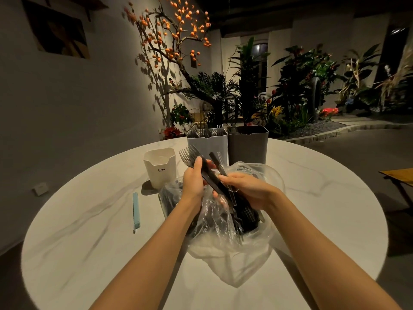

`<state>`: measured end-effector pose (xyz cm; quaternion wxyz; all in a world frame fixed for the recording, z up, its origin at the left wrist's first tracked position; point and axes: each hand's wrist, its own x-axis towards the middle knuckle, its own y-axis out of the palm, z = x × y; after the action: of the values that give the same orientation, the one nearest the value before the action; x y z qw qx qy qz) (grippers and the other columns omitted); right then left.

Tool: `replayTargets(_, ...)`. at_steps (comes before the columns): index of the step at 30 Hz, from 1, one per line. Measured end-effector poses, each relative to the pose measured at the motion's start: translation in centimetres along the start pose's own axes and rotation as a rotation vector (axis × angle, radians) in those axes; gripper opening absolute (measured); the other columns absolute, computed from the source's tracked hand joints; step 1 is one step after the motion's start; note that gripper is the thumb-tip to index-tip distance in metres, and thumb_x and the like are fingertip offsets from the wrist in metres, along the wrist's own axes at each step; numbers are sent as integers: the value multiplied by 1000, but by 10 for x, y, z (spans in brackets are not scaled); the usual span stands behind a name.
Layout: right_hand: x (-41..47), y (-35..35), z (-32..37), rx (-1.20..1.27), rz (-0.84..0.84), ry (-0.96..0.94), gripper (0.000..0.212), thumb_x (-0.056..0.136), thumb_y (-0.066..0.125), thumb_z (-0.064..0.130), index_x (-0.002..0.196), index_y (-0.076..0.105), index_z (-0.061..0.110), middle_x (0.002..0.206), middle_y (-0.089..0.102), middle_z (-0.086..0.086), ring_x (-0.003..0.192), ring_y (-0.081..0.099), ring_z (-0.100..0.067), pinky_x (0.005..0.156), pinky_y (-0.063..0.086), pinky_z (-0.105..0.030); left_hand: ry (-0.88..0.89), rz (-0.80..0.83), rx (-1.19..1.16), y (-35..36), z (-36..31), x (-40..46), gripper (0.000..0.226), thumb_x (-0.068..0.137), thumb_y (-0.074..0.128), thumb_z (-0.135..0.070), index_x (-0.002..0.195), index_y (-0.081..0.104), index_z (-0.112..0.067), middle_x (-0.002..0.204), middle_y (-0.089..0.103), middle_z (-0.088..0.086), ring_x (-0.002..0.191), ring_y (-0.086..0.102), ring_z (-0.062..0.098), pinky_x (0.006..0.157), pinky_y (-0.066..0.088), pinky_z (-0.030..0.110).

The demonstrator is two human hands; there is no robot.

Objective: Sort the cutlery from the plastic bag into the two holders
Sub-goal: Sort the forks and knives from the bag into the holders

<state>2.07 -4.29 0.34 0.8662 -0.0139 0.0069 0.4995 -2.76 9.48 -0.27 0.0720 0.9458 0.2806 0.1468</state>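
Your left hand [194,180] grips a bundle of black forks [190,155]; your right hand [242,186] pinches more black cutlery [218,165] above the plastic bag [223,238] on the near bench [89,220]. Mixed handles could slip back. The far grey holder [206,142] holds forks; the dark holder [247,143] beside it barely shows its contents.

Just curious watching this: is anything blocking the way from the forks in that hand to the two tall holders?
Nothing visible does. The left hand holds the forks just before the light holder and dark holder.
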Motion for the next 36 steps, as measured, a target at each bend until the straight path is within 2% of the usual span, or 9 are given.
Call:
replayTargets(3, 2, -1, -1, -2, 5, -7, 30, 102, 42, 29, 108, 55, 2, 88, 68, -10, 65, 57, -18, 56, 50, -26, -7, 11, -57, 1, 1, -1, 36, 103, 40, -31, 85, 63, -11, 77, 66, 3, 73, 63, 16, 80, 51, 35)
replayTargets(8, 3, 0, -3, 5, -6, 5, 31, 103, 40, 29, 107, 57, 3, 91, 64, -12, 65, 57, -14, 57, 50, -24, -51, 166, 46, 0, 2, -4, 37, 101, 44, -34, 84, 60, -6, 73, 60, 8, 53, 58, 12, 41, 44, 17)
replayTargets(11, 2, -3, -1, -20, -69, 12, 35, 101, 45, 29, 105, 61, -1, 95, 66, -16, 67, 62, -14, 58, 52, -26, -94, 16, -60, 1, 0, -2, 33, 103, 38, -36, 89, 57, -13, 80, 65, 2, 71, 61, 17, 45, 46, 22)
replayTargets(14, 6, -5, -2, -67, -99, -11, 38, 99, 50, 29, 119, 62, -1, 106, 67, -20, 78, 65, -16, 66, 53, -28, -98, -58, -287, -1, -3, 2, 33, 104, 33, -35, 88, 51, -14, 67, 58, 1, 69, 58, 16, 70, 50, 33)
replayTargets(17, 9, -4, -2, -63, -170, -19, 31, 96, 56, 25, 113, 67, 2, 99, 71, -12, 84, 67, -15, 67, 56, -26, -121, -48, -491, 1, -3, 3, 34, 104, 33, -36, 84, 46, -12, 54, 39, -2, 50, 41, 11, 59, 42, 27)
replayTargets(21, 8, -7, -1, -162, -200, -52, 30, 99, 50, 26, 107, 73, 8, 81, 65, -3, 73, 58, -9, 68, 50, -24, -109, 22, -266, 2, -1, 4, 30, 101, 48, -24, 72, 49, -12, 46, 31, -6, 41, 29, 6, 50, 29, 23)
replayTargets(27, 2, -8, 4, -91, -132, -58, 34, 93, 58, 27, 96, 63, -7, 62, 41, 0, 55, 40, -10, 55, 36, -21, -220, 70, -71, 2, -5, -3, 29, 90, 66, -32, 72, 61, -9, 48, 40, -3, 38, 32, 7, 54, 36, 20)
replayTargets(31, -3, -2, 8, -154, -75, -56, 34, 79, 64, 40, 68, 51, 11, 60, 39, 0, 54, 35, -12, 54, 32, -23, -217, 88, -107, 1, -7, -3, 19, 89, 67, -23, 81, 63, -7, 50, 41, -2, 37, 31, 6, 43, 33, 16)
replayTargets(36, 0, -10, 4, -87, -56, -123, 34, 104, 37, 21, 118, 63, 3, 64, 46, -1, 53, 35, -9, 50, 32, -18, -185, 36, -194, -3, -7, -1, 18, 89, 67, -19, 75, 63, -9, 58, 50, 0, 43, 36, 7, 38, 29, 15)
